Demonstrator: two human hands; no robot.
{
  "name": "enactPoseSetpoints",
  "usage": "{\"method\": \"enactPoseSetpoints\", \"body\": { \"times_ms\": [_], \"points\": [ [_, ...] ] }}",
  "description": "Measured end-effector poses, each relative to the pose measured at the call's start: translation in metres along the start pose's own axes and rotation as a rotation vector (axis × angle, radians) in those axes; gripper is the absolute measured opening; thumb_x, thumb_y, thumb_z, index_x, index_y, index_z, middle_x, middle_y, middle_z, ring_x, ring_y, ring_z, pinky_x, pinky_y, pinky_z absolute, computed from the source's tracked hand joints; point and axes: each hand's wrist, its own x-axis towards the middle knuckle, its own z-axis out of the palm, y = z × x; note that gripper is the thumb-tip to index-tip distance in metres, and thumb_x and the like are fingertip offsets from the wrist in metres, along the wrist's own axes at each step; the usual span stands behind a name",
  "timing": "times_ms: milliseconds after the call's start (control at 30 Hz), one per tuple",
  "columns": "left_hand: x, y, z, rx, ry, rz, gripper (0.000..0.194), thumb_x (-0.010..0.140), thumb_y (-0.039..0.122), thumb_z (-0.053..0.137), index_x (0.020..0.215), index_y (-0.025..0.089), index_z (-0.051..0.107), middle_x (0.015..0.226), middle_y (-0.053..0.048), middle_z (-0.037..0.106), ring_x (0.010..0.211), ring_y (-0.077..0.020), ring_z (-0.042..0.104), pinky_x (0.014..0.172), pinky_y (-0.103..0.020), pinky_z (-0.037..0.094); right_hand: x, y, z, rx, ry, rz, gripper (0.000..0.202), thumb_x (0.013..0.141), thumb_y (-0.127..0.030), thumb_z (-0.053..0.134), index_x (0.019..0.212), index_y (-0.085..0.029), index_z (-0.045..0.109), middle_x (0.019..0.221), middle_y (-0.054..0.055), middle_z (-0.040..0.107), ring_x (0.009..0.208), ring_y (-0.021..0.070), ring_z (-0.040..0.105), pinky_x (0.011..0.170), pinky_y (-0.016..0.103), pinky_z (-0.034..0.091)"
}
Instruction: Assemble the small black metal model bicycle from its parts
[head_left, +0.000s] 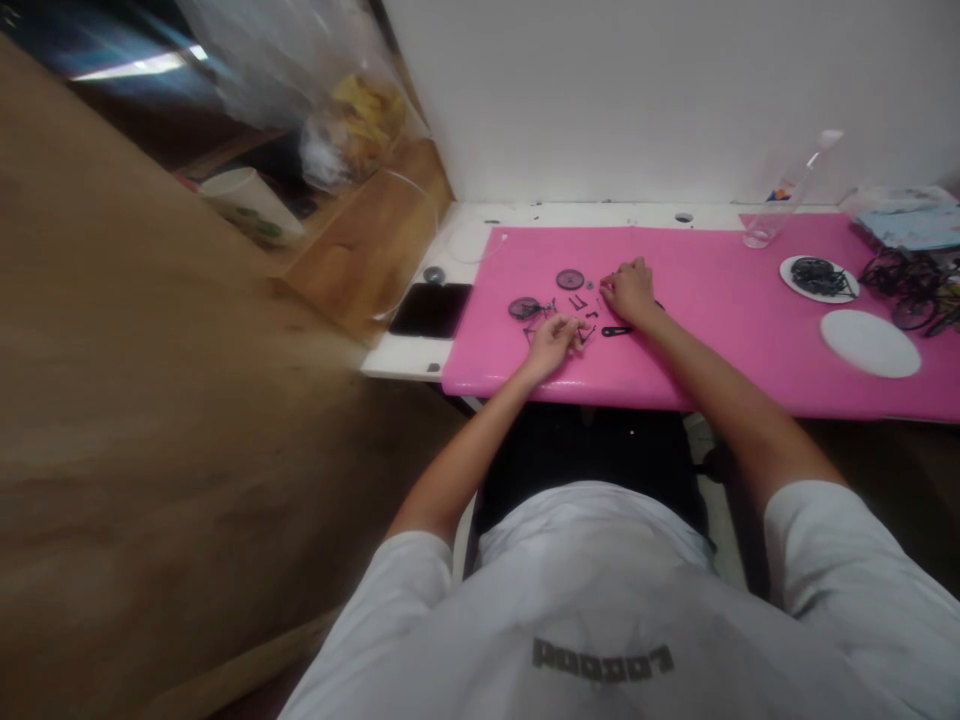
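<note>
My left hand (553, 346) is closed on a dark miniature bicycle frame (529, 331), whose thin bars show on both sides of the fingers. One small spoked wheel (523, 308) sits at the frame's left end. To the right, my right hand (631, 292) rests low over the pink sheet with its fingertips pinched together; anything between them is too small to make out. Between the hands lie little black parts (577, 302). Another small wheel (570, 280) lies flat behind them. Partly under my right wrist is a flat black tool (616, 331) with a hole in its end.
A pink sheet (712, 340) covers the table. On the right are a white plate of black parts (793, 262), a white lid (870, 343), a clear bottle (787, 195) and a heap of miniature bicycles (911, 290). A black tablet-like slab (430, 310) lies left; a white wall (660, 100) stands behind.
</note>
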Motion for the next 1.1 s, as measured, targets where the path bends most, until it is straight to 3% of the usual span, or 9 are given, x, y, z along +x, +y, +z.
{"method": "enactPoseSetpoints", "body": {
  "times_ms": [200, 333, 433, 533, 700, 933, 1100],
  "points": [
    [-0.001, 0.003, 0.003, -0.034, 0.0, -0.022, 0.036, 0.112, 0.047, 0.063, 0.093, 0.018, 0.054, 0.115, -0.016, 0.084, 0.054, -0.0075, 0.068, 0.048, -0.021, 0.04, 0.005, 0.0, 0.011, 0.082, 0.076, 0.03, 0.02, 0.098, -0.026, 0.073, 0.082, -0.015, 0.075, 0.099, 0.024, 0.072, 0.136, 0.0511, 0.046, 0.116, 0.084, 0.031],
    [0.0, 0.004, 0.003, -0.061, 0.003, -0.056, 0.039, 0.109, 0.052, 0.067, 0.095, 0.018, 0.052, 0.11, -0.016, 0.084, 0.053, -0.0087, 0.07, 0.047, -0.021, 0.038, 0.012, 0.005, 0.015, 0.082, 0.071, 0.156, 0.015, 0.093, -0.022, 0.077, 0.079, -0.017, 0.075, 0.089, 0.022, 0.073, 0.13, 0.0496, 0.05, 0.112, 0.082, 0.037],
    [0.001, 0.003, 0.003, -0.085, 0.003, -0.07, 0.041, 0.108, 0.054, 0.069, 0.097, 0.018, 0.052, 0.107, -0.016, 0.084, 0.055, -0.0107, 0.073, 0.047, -0.021, 0.038, 0.015, 0.009, 0.017, 0.072, 0.054, 0.222, 0.021, 0.096, -0.031, 0.076, 0.079, -0.017, 0.076, 0.092, 0.022, 0.074, 0.129, 0.0476, 0.052, 0.114, 0.079, 0.04],
    [0.002, 0.002, 0.002, -0.096, 0.006, -0.089, 0.042, 0.107, 0.056, 0.07, 0.098, 0.018, 0.053, 0.105, -0.015, 0.084, 0.056, -0.0118, 0.074, 0.047, -0.021, 0.038, 0.014, 0.012, 0.021, 0.095, 0.071, 0.2, 0.034, 0.101, -0.042, 0.07, 0.077, -0.019, 0.073, 0.097, 0.023, 0.073, 0.132, 0.047, 0.051, 0.116, 0.078, 0.039],
    [0.002, 0.0, -0.001, -0.105, -0.012, -0.083, 0.042, 0.107, 0.058, 0.069, 0.099, 0.019, 0.055, 0.102, -0.015, 0.084, 0.053, -0.0121, 0.072, 0.046, -0.022, 0.038, 0.006, 0.006, 0.019, 0.118, 0.097, 0.14, 0.026, 0.099, -0.029, 0.071, 0.075, -0.02, 0.067, 0.095, 0.022, 0.068, 0.135, 0.0494, 0.047, 0.116, 0.082, 0.034],
    [0.002, 0.002, -0.001, -0.115, 0.002, -0.087, 0.047, 0.104, 0.064, 0.071, 0.099, 0.02, 0.055, 0.095, -0.012, 0.084, 0.052, -0.0116, 0.071, 0.046, -0.022, 0.039, -0.032, -0.028, -0.021, 0.261, 0.085, 0.013, 0.015, 0.104, -0.029, 0.062, 0.097, -0.025, 0.074, 0.103, 0.013, 0.07, 0.116, 0.0353, 0.06, 0.12, 0.064, 0.041],
    [0.003, 0.001, -0.002, -0.133, 0.007, -0.08, 0.049, 0.103, 0.066, 0.071, 0.099, 0.021, 0.054, 0.093, -0.01, 0.084, 0.052, -0.0115, 0.071, 0.046, -0.022, 0.039, -0.083, -0.053, -0.028, 0.527, 0.04, -0.025, 0.021, 0.105, -0.046, 0.064, 0.1, -0.027, 0.072, 0.107, 0.01, 0.07, 0.102, 0.0297, 0.064, 0.1, 0.051, 0.055]
  ]
}}
